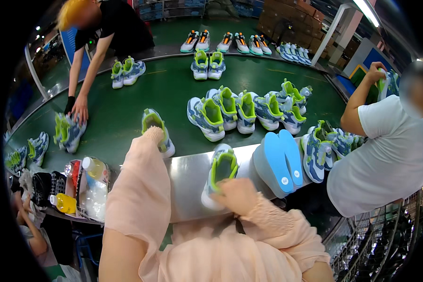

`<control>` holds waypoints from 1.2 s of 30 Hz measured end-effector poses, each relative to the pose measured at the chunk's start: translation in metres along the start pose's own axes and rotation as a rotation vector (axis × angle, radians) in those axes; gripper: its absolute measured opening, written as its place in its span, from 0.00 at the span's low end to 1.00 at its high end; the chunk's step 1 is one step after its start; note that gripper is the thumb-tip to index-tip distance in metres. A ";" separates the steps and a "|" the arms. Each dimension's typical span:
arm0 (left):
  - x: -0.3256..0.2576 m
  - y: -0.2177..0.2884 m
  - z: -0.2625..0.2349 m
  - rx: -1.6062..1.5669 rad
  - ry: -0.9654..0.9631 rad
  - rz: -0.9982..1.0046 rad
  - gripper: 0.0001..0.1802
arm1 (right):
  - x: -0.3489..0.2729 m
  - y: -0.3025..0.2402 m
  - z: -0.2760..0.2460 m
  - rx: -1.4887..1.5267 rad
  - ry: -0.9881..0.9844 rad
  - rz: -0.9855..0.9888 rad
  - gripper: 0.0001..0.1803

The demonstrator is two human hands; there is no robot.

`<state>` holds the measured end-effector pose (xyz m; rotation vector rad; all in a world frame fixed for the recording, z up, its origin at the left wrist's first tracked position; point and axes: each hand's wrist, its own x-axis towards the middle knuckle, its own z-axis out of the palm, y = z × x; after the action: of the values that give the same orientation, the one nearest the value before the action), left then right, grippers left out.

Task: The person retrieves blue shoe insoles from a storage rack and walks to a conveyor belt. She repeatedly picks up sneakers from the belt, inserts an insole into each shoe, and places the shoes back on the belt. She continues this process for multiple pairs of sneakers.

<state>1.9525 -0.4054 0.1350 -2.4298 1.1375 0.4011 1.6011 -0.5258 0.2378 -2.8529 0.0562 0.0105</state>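
Hands on two sneakers

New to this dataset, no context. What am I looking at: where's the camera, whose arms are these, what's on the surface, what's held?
There is no machine: one wide fisheye camera on a person's head looks down, so straight edges bend. The peach-sleeved arms rising from the bottom edge are that person's own. The right hand grips a blue sneaker with lime lining on a metal shelf. The left hand is hidden; its sleeve reaches a similar sneaker on the green conveyor, which carries more sneakers. A pair lies soles-up beside it. Other people work at the upper left and right.
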 end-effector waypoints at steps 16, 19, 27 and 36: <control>0.023 -0.014 -0.001 0.119 0.119 0.134 0.10 | 0.235 0.053 0.066 -0.075 0.030 -0.151 0.18; -0.012 -0.012 -0.013 -0.144 0.192 -0.070 0.12 | 0.229 0.047 0.060 0.175 0.054 -0.125 0.20; 0.004 -0.024 -0.015 -1.910 0.645 -0.572 0.29 | 0.131 0.067 0.036 0.218 0.380 -0.214 0.25; -0.007 -0.003 -0.011 -2.313 1.087 -0.786 0.19 | -0.045 0.177 -0.067 0.032 0.407 0.397 0.25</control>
<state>1.9512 -0.4046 0.1488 -4.7396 -1.6445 -0.2437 1.5489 -0.7130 0.2519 -2.7146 0.6934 -0.4811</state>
